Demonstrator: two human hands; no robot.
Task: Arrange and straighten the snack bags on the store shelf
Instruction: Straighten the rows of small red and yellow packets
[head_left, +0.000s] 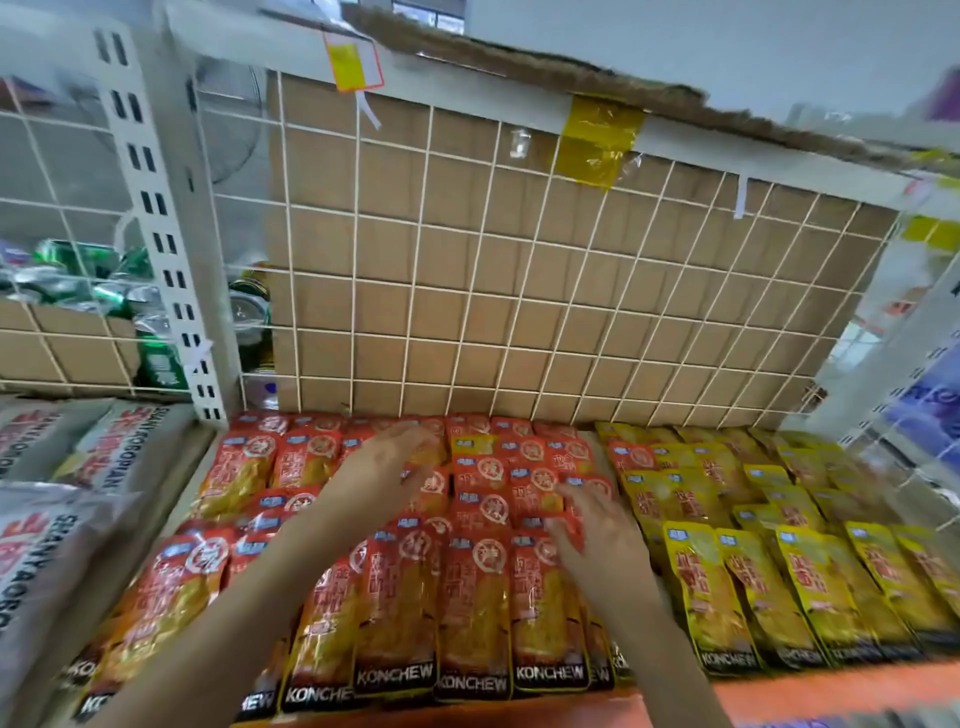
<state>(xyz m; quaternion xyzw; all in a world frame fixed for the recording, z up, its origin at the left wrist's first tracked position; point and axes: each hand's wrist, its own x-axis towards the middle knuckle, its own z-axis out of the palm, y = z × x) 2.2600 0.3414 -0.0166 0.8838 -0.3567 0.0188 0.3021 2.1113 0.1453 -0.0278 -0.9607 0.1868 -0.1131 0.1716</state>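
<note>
I see a white wire grid (519, 291) backed by cardboard (395, 249) filling the rear of the shelf (805, 691). Below it the red snack bags (467, 597) lie flat in overlapping rows across the middle. The yellow snack bags (753, 571) sit just beside them on the right, grey bags (41, 545) on the left. The left hand (389, 462), blurred, reaches flat over the rear red rows, fingers straight. The right hand (592, 530) rests with spread fingers on the red bags near the yellow ones.
</note>
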